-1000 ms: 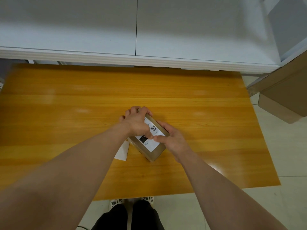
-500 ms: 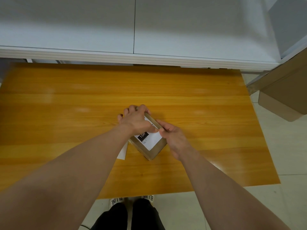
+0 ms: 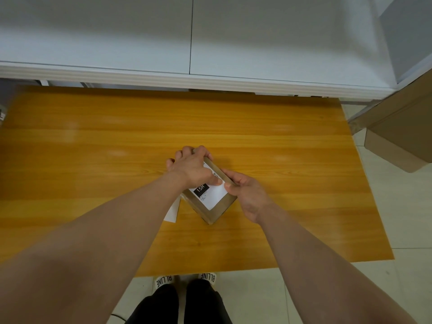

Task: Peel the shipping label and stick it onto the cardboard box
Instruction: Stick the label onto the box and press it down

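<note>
while both hands press on it, the cardboard box (image 3: 211,210) sits near the middle of the wooden table (image 3: 93,141).
the left hand (image 3: 191,166) lies flat over the box's far end, fingers curled over its edge and thumb on the white shipping label (image 3: 214,195); the right hand (image 3: 247,192) grips the box's right side, fingers bent, thumb touching the label's right edge. the label, marked "15h", lies on the box top. a white backing sheet (image 3: 172,211) lies just left of the box, partly under the left forearm.
</note>
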A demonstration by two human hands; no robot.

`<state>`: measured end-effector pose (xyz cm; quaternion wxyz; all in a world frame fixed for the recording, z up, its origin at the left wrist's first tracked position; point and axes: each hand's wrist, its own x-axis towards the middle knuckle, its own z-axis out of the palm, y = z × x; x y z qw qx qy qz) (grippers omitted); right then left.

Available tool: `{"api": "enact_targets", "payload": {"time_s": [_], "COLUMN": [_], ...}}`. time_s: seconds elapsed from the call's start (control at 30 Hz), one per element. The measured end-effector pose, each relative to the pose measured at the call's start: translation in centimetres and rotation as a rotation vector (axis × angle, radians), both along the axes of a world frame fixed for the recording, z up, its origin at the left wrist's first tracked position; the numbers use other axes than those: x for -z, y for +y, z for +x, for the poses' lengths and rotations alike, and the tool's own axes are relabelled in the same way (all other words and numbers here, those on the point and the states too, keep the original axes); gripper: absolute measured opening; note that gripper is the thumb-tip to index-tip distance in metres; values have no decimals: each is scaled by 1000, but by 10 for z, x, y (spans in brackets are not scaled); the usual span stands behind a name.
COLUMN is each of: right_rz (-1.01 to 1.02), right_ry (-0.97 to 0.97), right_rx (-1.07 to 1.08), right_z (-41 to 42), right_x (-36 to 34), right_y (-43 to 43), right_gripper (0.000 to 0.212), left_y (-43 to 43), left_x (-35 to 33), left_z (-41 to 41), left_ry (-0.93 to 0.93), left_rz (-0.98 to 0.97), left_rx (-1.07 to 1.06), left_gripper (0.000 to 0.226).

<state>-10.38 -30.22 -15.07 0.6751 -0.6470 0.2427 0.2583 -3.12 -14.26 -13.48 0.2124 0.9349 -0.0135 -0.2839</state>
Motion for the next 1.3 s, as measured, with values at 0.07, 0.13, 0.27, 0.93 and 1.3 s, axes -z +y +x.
{"api": "enact_targets", "payload": {"time_s": [0.07,0.13,0.27,0.93,1.3], "right_rz": [4,-17,-91,-780,-491], "right_ry": [12,21,12,-115,-118], "right_rx": [14,-3,-144,-772,-584], "right_z": [1,1,2,39,49], "right_x": [-1,-2,-10,-40,-34], "right_y": [-1,-3,-9,27,9], "right_gripper": [41,40,46,111,91], "left_y": [1,2,-5,12,-3], "left_x": [1,1,-5,10,1], "left_z": [1,3,8,-46,-34], "left_ry": [-8,-31,-205,98,180], "left_rz": [-4,-8,56,-474,-298], "left_rx": [16,62,255,-634,-277], "left_gripper": [64,67,98,73,50]}}
